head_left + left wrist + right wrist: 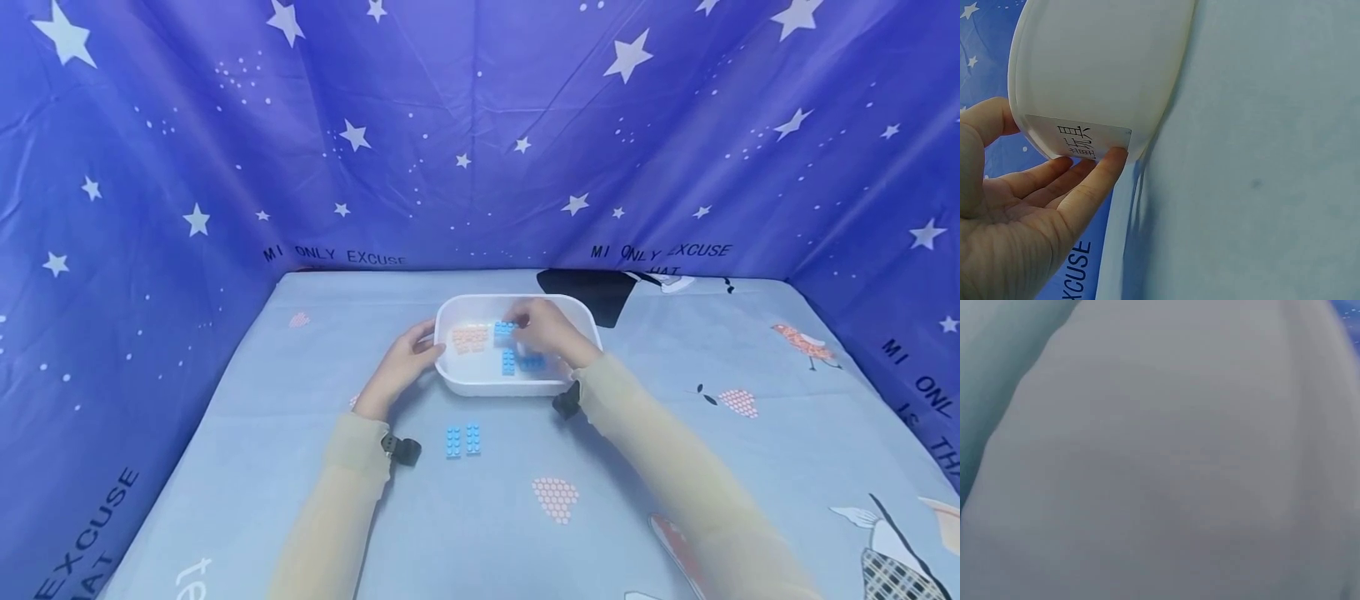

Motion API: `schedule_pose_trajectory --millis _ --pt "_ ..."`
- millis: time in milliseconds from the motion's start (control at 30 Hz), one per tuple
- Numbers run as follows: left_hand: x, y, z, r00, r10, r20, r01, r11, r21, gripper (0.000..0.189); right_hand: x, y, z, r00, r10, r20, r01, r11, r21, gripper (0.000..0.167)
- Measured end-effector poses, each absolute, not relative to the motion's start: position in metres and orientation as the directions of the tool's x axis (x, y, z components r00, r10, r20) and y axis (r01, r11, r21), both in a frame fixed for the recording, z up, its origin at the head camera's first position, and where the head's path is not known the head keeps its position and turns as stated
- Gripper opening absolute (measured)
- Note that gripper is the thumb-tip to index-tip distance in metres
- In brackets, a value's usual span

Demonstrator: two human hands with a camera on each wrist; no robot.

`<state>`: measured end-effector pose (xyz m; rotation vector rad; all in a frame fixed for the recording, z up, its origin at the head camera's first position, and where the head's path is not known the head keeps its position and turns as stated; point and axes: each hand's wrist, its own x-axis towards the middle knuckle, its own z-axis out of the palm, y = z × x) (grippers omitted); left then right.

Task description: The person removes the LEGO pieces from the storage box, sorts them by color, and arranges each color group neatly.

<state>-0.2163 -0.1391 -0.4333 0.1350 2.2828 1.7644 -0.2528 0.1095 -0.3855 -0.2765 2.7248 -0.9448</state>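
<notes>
A white plastic box (517,388) holds orange building bricks (470,338) on its left and several blue building bricks (508,362) in its middle and right. My left hand (408,360) holds the box's left end, thumb at the rim and fingers against the outer wall. In the left wrist view those fingers (1094,184) touch a label (1079,137) with dark characters. My right hand (551,329) reaches inside from the right, its curled, slightly blurred fingertips pinching a blue brick (504,327). The right wrist view shows only the box's pale wall (1166,450), close up.
Two blue bricks (462,441) lie side by side on the cloth in front of the box. The light blue tablecloth (450,533) has printed strawberries and birds. A purple star-patterned curtain (480,125) stands behind and at both sides.
</notes>
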Motion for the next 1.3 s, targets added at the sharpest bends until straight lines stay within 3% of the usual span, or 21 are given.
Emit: schedule_pose_trajectory --millis 467,900,1300 --pt "-0.208 -0.138 -0.442 -0.965 0.226 -0.129 -0.078 0.224 0.972 0.059 -0.215 0.119 -0.366 -0.935 -0.354 -0.011 -0.265 0.719 -0.643 0.026" --pt "-0.209 -0.137 -0.438 -0.972 0.212 -0.105 -0.054 0.233 0.971 0.059 -0.177 0.123 -0.352 -0.926 -0.362 0.109 -0.340 0.669 -0.661 0.023" --pt "-0.211 -0.132 -0.437 -0.976 0.201 -0.085 -0.036 0.236 0.971 0.058 -0.151 0.129 -0.362 -0.917 -0.383 0.108 -0.337 0.603 -0.723 0.021"
